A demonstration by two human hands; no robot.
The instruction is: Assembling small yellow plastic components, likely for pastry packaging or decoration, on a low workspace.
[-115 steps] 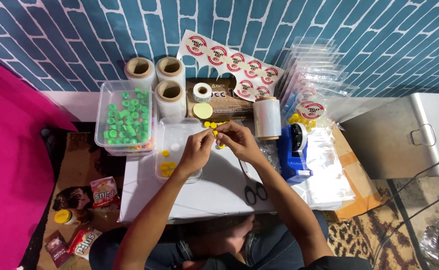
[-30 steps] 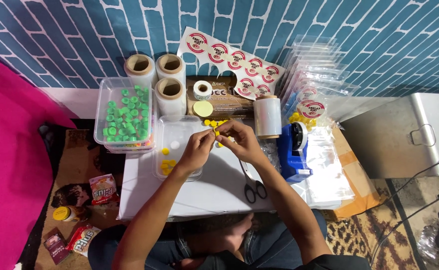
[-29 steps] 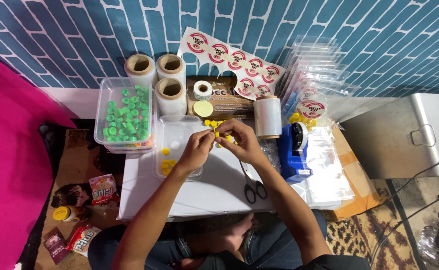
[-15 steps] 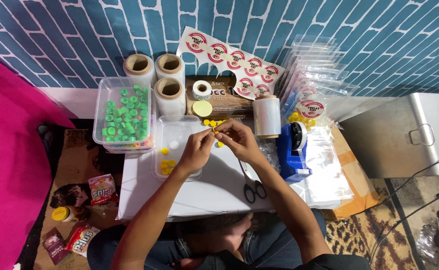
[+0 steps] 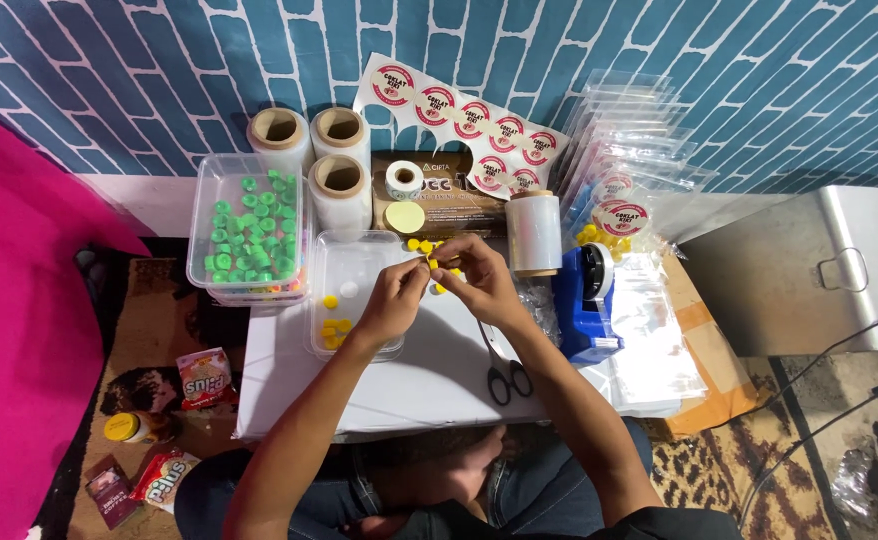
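Both hands (image 5: pixel 437 280) pinching yellow cap (image 5: pixel 432 264), axis indiscernible

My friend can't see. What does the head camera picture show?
Seen from above, a person's left hand and right hand meet over a white table, pinching small yellow caps. Nearby sit a tub of green caps, scissors, a blue tape dispenser and film rolls.

Looking like a home packing setup: someone's sitting on a rug (image 5: pixel 809 440) at a low bench (image 5: pixel 419 375) with sticker sheets (image 5: pixel 469 120), film rolls (image 5: pixel 339 180), clear bags (image 5: pixel 629 130).
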